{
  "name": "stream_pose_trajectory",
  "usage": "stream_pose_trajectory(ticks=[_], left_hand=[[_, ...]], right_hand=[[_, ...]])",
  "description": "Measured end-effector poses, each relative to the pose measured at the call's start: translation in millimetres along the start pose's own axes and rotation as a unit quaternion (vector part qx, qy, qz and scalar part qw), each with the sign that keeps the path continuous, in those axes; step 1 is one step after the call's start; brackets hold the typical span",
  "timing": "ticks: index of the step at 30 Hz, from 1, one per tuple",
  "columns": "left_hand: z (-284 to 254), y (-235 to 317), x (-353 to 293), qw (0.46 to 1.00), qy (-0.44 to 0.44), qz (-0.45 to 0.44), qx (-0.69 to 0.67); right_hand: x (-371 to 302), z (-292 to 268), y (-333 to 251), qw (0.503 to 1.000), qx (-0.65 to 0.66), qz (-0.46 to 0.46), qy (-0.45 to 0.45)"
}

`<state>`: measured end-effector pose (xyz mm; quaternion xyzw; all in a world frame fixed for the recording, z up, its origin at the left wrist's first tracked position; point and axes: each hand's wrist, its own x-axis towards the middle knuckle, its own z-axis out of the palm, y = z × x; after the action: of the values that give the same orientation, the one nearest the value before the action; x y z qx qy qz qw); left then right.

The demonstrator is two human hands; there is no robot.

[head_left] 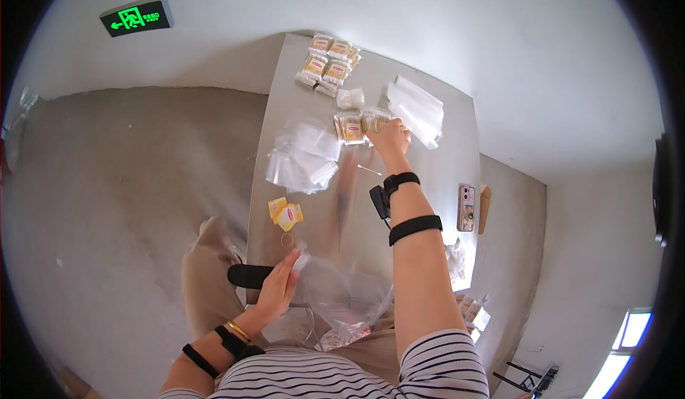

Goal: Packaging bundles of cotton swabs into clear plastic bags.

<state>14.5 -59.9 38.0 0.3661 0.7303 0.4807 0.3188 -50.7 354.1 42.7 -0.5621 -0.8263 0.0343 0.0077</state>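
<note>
Two packs of cotton swabs (349, 129) show side by side on the surface (442, 185), their sticks' long axis running away from us. Our right hand (391, 136) curls over the right-hand one; its grip we cannot tell. Our left hand (280, 285), fingers nearly straight, touches a clear bag (342, 292) stretching rightward; whether it pinches we cannot tell.
</note>
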Motion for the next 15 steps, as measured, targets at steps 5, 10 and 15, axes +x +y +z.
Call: stream_pose_trajectory(ticks=[5, 10, 15], left_hand=[[4, -8, 3, 1.0, 0.012, 0.014, 0.011], [4, -13, 2, 0.999, 0.021, 0.016, 0.021], [8, -33, -1, 1.0, 0.015, -0.016, -0.022]], right_hand=[[-50, -51, 65, 0.877, 0.398, -0.059, -0.263], [-177, -114, 139, 0.64, 0.675, 0.115, -0.348], [-284, -125, 223, 0.5, 0.793, 0.127, -0.324]])
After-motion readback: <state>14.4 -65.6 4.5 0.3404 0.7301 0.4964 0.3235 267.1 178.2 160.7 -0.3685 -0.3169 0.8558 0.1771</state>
